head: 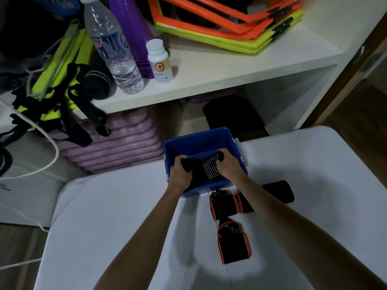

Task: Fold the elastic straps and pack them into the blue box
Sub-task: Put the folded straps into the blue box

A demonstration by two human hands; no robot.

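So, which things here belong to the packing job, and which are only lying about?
Belong to the job:
- blue plastic box
- black strap with white stripes, held by left hand and right hand
- black straps with orange edges
- plain black strap

Only lying about:
- clear water bottle
- small white pill bottle
- purple cylinder
- orange and yellow frames

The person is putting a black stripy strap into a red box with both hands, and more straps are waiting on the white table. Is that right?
Almost. The box is blue, not red. The head view shows the left hand and right hand both gripping the black strap with white stripes inside it, and more straps, like the orange-edged strap, waiting on the white table.
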